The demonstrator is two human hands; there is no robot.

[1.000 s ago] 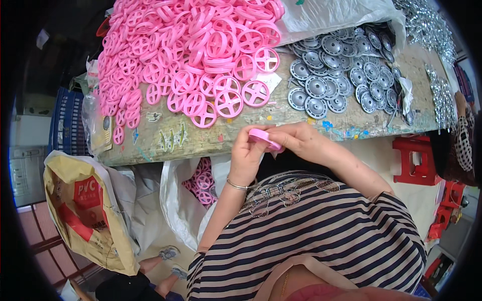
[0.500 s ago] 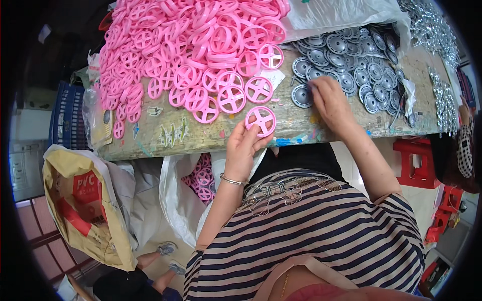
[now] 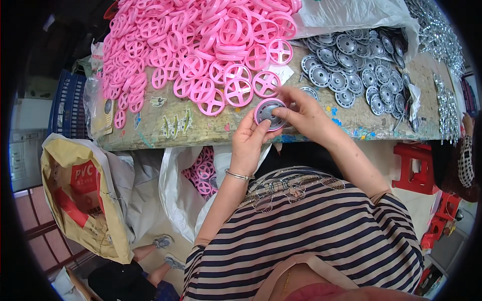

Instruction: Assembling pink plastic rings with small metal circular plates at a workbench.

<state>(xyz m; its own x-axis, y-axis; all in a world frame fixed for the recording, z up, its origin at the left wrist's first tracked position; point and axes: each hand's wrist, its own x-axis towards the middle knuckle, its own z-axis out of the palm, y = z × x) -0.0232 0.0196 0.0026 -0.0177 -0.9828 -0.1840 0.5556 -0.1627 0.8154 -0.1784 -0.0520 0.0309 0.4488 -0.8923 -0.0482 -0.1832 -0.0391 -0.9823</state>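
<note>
Left hand: the left hand [image 3: 247, 136] — grip pinching a pink wheel [image 3: 256, 113] at its rim, thumb laid on the grey disc [image 3: 270, 106] set inside the ring.
Right hand: the right hand [image 3: 309, 120] has its thumb on the disc's face; whether its other fingers pinch the rim cannot be told.
Wheel and disc: held together over the near edge of the worn surface [image 3: 201, 129], left of its right corner.
Pink pile: loose pink wheels [image 3: 173, 37] heaped across the surface's left part.
Grey pile: grey discs [image 3: 345, 78] lying toward the right edge — beside a translucent plastic sheet [image 3: 351, 17].
</note>
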